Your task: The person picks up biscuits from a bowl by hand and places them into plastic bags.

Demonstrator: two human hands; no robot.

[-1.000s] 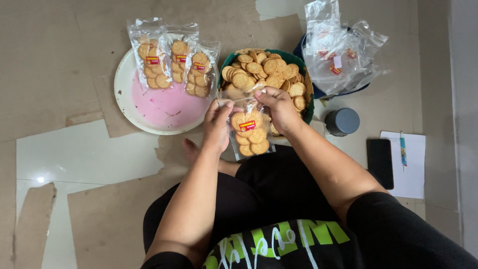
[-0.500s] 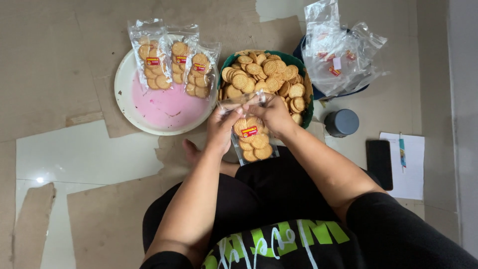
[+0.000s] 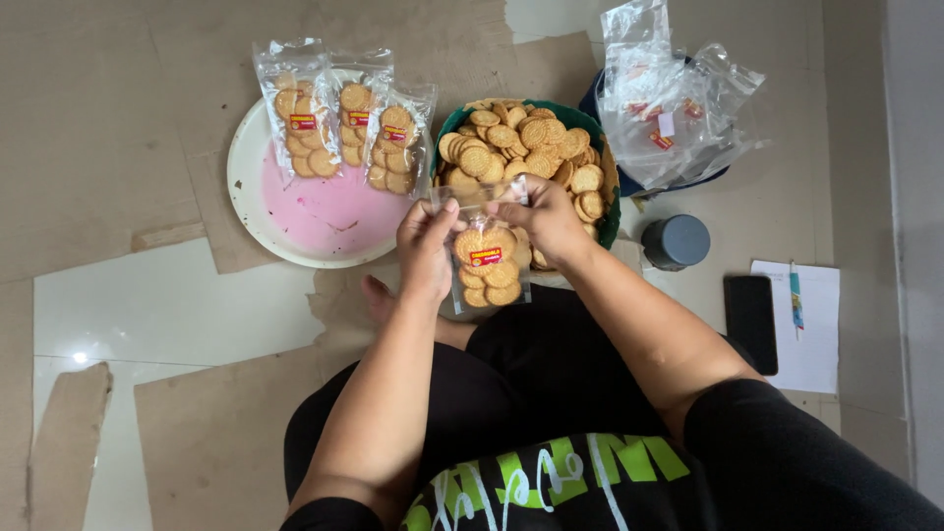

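I hold a clear plastic bag of round biscuits (image 3: 488, 264) with a small red and yellow label, upright in front of me. My left hand (image 3: 425, 248) grips its upper left edge and my right hand (image 3: 546, 218) pinches its upper right edge. Just beyond the hands is a green bowl (image 3: 588, 123) heaped with loose round biscuits (image 3: 511, 143). To the left, three filled biscuit bags (image 3: 344, 123) lie side by side on a white round tray with a pink centre (image 3: 324, 211).
A pile of empty clear bags (image 3: 669, 98) rests on a dark blue container at the upper right. A grey lidded jar (image 3: 676, 241), a black phone (image 3: 750, 320) and a white paper with a pen (image 3: 806, 320) lie to the right. Cardboard sheets (image 3: 88, 128) cover the tiled floor.
Both hands have shifted slightly along the bag's top edge, and the bag now hangs a little straighter between them. Everything else is unmoved.
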